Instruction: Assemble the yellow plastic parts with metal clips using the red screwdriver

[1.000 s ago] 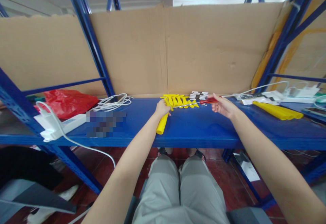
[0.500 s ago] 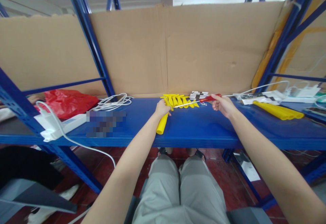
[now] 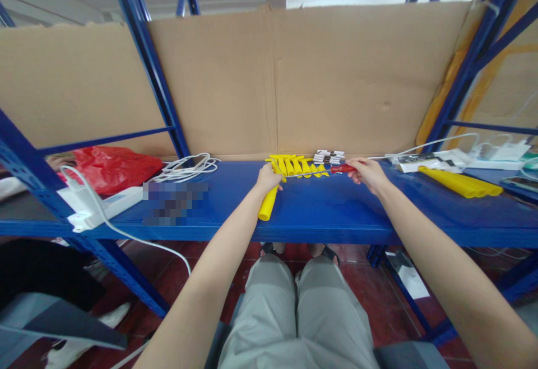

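Observation:
My left hand (image 3: 269, 179) is closed around a yellow tube (image 3: 268, 205), whose rounded near end points toward the shelf's front edge. In my right hand (image 3: 366, 173) is the red handle of a screwdriver (image 3: 342, 169). Its thin metal shaft runs left to the yellow piece at my left hand; the tip's exact contact is hidden by the fingers. Several yellow pieces (image 3: 306, 166) lie in a row just behind the shaft. Behind the screwdriver handle sits a stack of small white pieces with dark bands (image 3: 329, 157).
Several yellow tubes (image 3: 462, 183) lie at the right on the blue shelf (image 3: 323, 212). At left are a white power strip (image 3: 113, 204), a red plastic bag (image 3: 111, 168) and a coiled white cable (image 3: 187, 168). A cardboard panel (image 3: 336, 78) stands along the back.
The screwdriver handle has tilted slightly lower, and its shaft lies flatter. My right fingers have shifted their grip on it. My left hand and the yellow tube have stayed in place.

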`<control>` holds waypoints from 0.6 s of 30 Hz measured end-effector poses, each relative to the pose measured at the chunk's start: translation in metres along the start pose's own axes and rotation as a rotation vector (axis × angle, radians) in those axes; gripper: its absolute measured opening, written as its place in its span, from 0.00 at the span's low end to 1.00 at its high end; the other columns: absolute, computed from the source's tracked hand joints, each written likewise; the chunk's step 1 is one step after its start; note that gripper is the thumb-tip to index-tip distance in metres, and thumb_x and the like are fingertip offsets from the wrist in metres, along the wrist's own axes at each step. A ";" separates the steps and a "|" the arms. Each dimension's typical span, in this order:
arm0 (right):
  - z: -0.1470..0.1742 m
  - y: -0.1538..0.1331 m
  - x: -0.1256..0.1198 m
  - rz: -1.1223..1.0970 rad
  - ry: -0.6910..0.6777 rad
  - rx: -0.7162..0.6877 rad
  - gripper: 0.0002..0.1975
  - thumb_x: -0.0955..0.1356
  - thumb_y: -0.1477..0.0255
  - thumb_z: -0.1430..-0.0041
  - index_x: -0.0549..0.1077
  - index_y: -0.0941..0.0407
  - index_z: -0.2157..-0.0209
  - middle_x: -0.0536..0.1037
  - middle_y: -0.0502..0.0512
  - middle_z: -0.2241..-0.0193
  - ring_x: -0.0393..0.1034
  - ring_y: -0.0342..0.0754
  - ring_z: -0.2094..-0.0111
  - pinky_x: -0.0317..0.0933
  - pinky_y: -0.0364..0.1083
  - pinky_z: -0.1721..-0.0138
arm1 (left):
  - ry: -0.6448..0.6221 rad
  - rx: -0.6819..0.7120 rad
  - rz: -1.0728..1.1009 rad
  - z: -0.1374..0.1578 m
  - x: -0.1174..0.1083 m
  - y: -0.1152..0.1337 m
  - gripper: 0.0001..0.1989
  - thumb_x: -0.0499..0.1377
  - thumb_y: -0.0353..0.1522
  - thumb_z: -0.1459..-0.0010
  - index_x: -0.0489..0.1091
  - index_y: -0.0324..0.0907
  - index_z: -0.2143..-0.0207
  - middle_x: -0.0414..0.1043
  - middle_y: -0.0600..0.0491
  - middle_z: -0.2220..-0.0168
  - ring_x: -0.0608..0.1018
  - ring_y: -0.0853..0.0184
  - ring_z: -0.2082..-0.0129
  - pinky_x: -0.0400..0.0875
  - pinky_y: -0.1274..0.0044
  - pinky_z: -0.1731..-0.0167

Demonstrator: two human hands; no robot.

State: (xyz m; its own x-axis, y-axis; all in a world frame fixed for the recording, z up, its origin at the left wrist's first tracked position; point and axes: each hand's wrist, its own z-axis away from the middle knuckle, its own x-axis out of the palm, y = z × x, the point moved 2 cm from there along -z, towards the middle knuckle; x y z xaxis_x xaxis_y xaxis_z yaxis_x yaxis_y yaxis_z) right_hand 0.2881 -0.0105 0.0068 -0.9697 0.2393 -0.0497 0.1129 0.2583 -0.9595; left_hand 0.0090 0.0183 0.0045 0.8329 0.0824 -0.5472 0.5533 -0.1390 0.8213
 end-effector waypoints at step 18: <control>0.003 0.001 -0.001 -0.073 -0.218 0.100 0.10 0.73 0.71 0.46 0.67 0.57 0.72 0.73 0.51 0.81 0.65 0.39 0.83 0.60 0.38 0.83 | 0.063 0.025 -0.046 0.002 -0.007 0.001 0.19 0.55 0.17 0.49 0.71 0.33 0.54 0.78 0.42 0.57 0.78 0.70 0.83 0.70 0.83 0.85</control>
State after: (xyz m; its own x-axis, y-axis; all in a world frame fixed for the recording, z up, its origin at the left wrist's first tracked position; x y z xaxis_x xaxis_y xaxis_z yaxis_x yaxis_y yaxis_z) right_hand 0.2889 -0.0130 0.0056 -0.9995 0.0128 -0.0275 0.0293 0.1712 -0.9848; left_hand 0.0038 0.0155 0.0082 0.8058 0.1509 -0.5726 0.5914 -0.1583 0.7907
